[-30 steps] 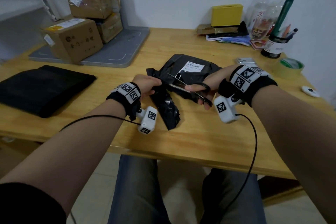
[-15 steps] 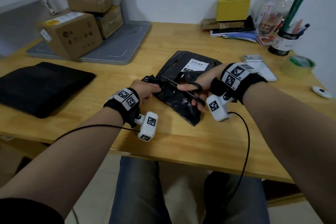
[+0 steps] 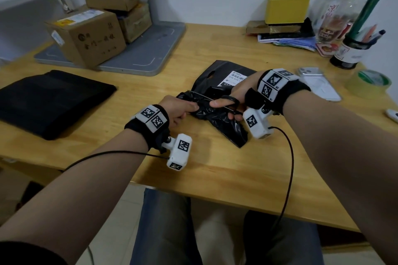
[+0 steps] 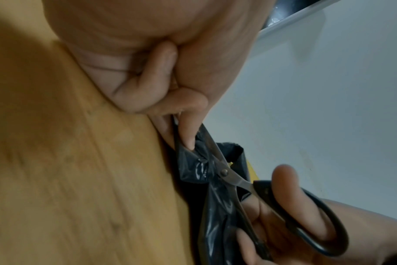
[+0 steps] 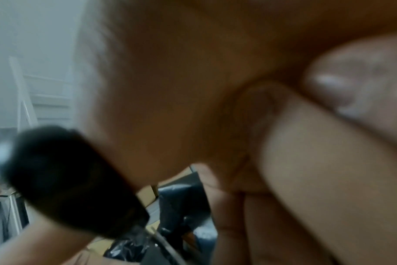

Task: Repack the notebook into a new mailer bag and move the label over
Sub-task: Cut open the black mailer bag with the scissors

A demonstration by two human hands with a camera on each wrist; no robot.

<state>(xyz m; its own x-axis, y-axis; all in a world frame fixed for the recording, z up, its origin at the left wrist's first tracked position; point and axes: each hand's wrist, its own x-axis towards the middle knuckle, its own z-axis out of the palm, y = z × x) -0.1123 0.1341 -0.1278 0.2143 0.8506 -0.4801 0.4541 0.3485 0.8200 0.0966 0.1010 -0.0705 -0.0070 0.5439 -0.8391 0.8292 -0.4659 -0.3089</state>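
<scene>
A black mailer bag (image 3: 217, 114) lies crumpled on the wooden desk, with a white shipping label (image 3: 237, 77) on its far part. My left hand (image 3: 178, 107) pinches the bag's crumpled near end (image 4: 193, 161). My right hand (image 3: 232, 101) grips black-handled scissors (image 3: 228, 103), thumb and fingers through the loops. The steel blades (image 4: 215, 156) lie across the bunched plastic beside my left fingertips (image 4: 188, 136). The scissor handle (image 5: 68, 179) fills the blurred right wrist view. The notebook is hidden. A flat black bag (image 3: 49, 101) lies at the left.
Cardboard boxes (image 3: 86, 34) stand on a grey board (image 3: 150, 49) at the back left. At the back right are a yellow box (image 3: 287, 8), papers, a pen pot (image 3: 353, 49), a phone (image 3: 318, 86) and a tape roll (image 3: 370, 84). The desk edge runs close to my lap.
The scissor blades have moved left across the bag's crumpled end toward my left fingers. The bag's loose near flap has shifted right, and both hands sit a little farther from me.
</scene>
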